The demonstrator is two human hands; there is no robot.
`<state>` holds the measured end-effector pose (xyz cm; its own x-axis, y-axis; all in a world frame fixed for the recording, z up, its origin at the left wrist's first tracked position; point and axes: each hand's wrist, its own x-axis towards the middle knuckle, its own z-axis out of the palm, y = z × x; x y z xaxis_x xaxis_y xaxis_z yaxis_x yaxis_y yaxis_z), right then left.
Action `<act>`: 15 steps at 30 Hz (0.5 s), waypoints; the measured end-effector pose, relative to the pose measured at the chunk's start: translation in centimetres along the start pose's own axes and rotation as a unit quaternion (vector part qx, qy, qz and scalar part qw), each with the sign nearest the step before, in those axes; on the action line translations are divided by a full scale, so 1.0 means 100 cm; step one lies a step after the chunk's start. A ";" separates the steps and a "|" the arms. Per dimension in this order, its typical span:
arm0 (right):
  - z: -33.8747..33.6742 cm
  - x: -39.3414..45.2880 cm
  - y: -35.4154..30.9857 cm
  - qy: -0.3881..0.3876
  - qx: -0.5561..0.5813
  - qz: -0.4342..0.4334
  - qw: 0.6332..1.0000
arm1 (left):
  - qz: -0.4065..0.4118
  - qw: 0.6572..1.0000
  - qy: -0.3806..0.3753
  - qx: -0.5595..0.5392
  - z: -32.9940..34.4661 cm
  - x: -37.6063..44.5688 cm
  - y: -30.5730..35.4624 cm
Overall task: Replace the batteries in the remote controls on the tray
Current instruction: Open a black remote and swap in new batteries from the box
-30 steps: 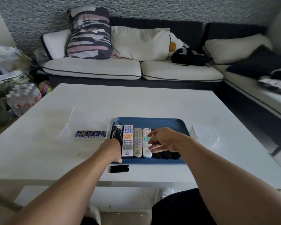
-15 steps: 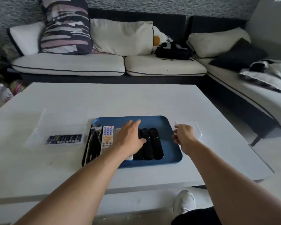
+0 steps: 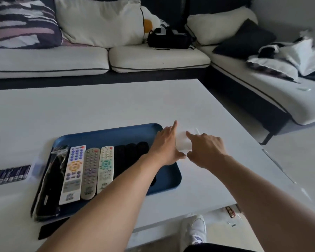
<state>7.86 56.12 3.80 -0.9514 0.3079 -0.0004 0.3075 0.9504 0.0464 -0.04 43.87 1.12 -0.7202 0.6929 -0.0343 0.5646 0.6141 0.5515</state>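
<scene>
A blue tray [image 3: 107,137] lies on the white table [image 3: 98,106]. On it, from the left, are a black remote in a plastic wrap [image 3: 49,184], a white remote with blue and orange buttons [image 3: 73,173], a grey remote [image 3: 90,172] and a white remote with teal buttons [image 3: 105,168]. Beside them, black remotes [image 3: 131,151] are partly hidden under my left forearm. A row of batteries [image 3: 9,174] lies left of the tray. My left hand [image 3: 166,144] and right hand [image 3: 205,150] flank a small clear plastic box [image 3: 182,144] just right of the tray, fingers extended against it.
A loose black battery cover [image 3: 49,231] lies near the table's front edge. The table's right edge [image 3: 273,160] is close to my right hand. A sofa with cushions [image 3: 153,57] runs behind and to the right. My white shoe [image 3: 195,228] shows below the table.
My left hand has left the remotes and crossed right over the tray to the clear box. My right hand has stretched its index finger onto the box. The view has shifted right and closer.
</scene>
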 end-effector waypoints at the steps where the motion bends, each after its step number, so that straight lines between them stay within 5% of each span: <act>1: 0.000 0.001 0.000 0.013 -0.006 -0.008 1.000 | -0.002 1.000 -0.002 -0.006 0.000 0.003 -0.001; 15: 0.005 -0.008 -0.005 0.081 -0.069 -0.054 0.993 | 0.006 0.999 0.009 -0.035 0.005 0.002 -0.006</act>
<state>8.46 55.48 3.27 -0.9722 0.1820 0.1475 0.2087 0.9591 0.1915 -0.36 43.84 0.33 -0.7211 0.6927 -0.0136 0.5434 0.5776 0.6091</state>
